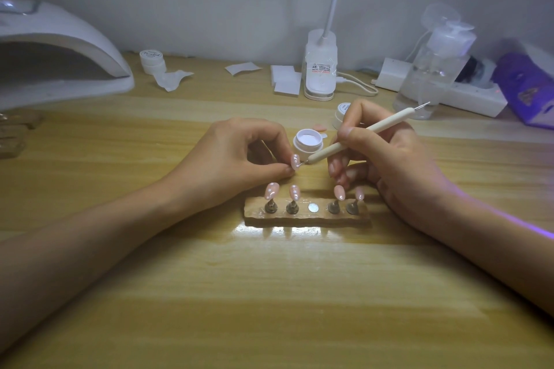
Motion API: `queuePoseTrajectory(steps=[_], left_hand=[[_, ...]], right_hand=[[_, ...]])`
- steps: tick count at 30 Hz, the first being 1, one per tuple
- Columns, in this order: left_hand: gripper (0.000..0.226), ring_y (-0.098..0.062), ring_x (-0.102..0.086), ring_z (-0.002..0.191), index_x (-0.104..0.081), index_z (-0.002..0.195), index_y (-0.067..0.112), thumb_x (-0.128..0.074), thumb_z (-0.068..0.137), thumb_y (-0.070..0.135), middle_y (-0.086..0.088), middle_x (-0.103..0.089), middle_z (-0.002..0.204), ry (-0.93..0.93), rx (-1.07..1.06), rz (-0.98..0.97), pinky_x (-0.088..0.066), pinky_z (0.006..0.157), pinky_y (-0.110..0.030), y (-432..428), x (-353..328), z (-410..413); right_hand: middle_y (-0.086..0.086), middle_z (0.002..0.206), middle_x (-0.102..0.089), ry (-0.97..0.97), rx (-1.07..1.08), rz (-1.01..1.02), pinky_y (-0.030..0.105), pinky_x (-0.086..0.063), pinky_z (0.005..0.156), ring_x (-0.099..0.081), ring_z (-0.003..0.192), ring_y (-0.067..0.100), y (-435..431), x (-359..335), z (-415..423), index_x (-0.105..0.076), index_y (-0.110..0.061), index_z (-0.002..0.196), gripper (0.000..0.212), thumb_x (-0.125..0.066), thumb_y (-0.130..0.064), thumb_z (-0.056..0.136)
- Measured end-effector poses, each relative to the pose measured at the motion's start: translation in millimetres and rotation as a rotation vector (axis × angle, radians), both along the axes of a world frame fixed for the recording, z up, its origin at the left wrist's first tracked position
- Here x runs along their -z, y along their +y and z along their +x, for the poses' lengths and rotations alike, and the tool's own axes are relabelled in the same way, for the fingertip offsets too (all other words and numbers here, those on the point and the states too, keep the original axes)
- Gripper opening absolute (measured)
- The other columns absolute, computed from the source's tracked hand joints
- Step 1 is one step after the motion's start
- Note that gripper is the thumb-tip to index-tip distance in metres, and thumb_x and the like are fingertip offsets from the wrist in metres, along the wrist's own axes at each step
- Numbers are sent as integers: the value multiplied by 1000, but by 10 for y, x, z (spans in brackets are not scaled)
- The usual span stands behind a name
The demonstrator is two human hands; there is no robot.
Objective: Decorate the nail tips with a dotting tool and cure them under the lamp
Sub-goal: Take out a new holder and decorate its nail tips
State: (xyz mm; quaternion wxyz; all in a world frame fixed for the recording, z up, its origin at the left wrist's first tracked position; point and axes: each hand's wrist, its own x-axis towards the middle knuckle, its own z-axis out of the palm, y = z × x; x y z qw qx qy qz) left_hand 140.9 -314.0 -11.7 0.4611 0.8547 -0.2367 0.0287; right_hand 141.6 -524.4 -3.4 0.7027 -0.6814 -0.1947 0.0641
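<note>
Nearest is the wooden table (269,293), then the wooden stand (305,217) with four pink nail tips (271,190) on pegs; its middle place is free. Just behind, the left hand (239,156) pinches a fifth nail tip (295,162) between thumb and forefinger. The right hand (386,159) grips the dotting tool (353,141) like a pen, its fine end touching that tip. I think a small tremble could smear the dot, and the curled right fingers, close to the stand, could brush the tips there. The open gel jar (308,142), just behind the tool, could be knocked. Fingers hide the held tip's peg; its pattern is too small to read. The curing lamp (60,51), far left, is cut off.
</note>
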Motion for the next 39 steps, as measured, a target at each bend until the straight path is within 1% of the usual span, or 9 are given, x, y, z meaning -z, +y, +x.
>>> queuePoseTrajectory(steps=[2, 7, 14, 21, 24, 29, 32, 35, 39], left_hand=[[19, -1, -67, 65, -70, 74, 23, -78, 78, 6, 13, -72, 74, 0, 1, -1, -43, 62, -8, 0, 2, 2], [18, 0, -66, 62, -71, 75, 20, -78, 79, 4, 13, -71, 72, -3, 5, -1, -41, 60, -6, 0, 8, 6], [18, -1, -67, 62, -71, 75, 20, -77, 79, 4, 15, -71, 73, -11, 5, 1, -42, 60, -7, -2, 3, 4], [18, -1, -66, 61, -71, 74, 20, -77, 79, 4, 13, -71, 72, -15, 8, -1, -41, 60, -6, -2, 0, 3], [18, -1, -66, 61, -71, 74, 20, -78, 79, 4, 14, -71, 72, -16, 8, 2, -41, 60, -6, 0, 1, 3], [17, -2, -67, 62, -71, 74, 20, -78, 78, 4, 13, -72, 72, -13, 5, 2, -42, 61, -7, -2, 5, 5], [16, -2, -66, 61, -71, 75, 18, -78, 78, 4, 13, -72, 72, -8, 8, -3, -41, 60, -7, -1, 6, 4], [17, -1, -66, 62, -71, 75, 19, -78, 78, 4, 16, -71, 73, -5, 5, -1, -42, 61, -7, -2, 6, 6], [19, 1, -65, 62, -71, 74, 21, -78, 78, 4, 17, -70, 71, -7, 6, 0, -41, 60, -6, -1, 8, 6]], right_hand=[[9, 57, -60, 2, -4, -5, 16, -39, 36, -58, 41, 22, -3, 0, -4, -47, -15, 72, 18, -54, -15, 89], [9, 57, -60, 11, -12, -8, 16, -39, 35, -58, 41, 22, -4, -3, -5, -46, -14, 72, 19, -55, -16, 89], [6, 58, -60, -3, -13, -17, 24, -44, 38, -59, 48, 23, 0, 7, 12, -49, -19, 69, 21, -56, -17, 89], [8, 57, -60, 7, -19, -19, 16, -39, 36, -58, 41, 22, -7, -2, -2, -45, -13, 74, 20, -54, -14, 92], [8, 57, -60, 6, -14, -20, 16, -39, 35, -58, 40, 21, -9, -2, -6, -45, -12, 75, 23, -52, -9, 96], [9, 57, -60, 5, -9, -12, 18, -40, 36, -58, 42, 23, 2, -5, -3, -47, -14, 73, 18, -55, -16, 89], [9, 57, -60, 8, -6, -8, 19, -40, 35, -58, 42, 23, 3, -5, -3, -47, -15, 72, 19, -55, -17, 89], [9, 57, -60, 7, -10, -10, 17, -39, 35, -58, 41, 22, -1, -3, -5, -46, -14, 74, 19, -54, -15, 91], [9, 57, -60, 10, -9, -3, 17, -39, 36, -58, 41, 22, -8, -7, -3, -47, -15, 72, 19, -55, -17, 89]])
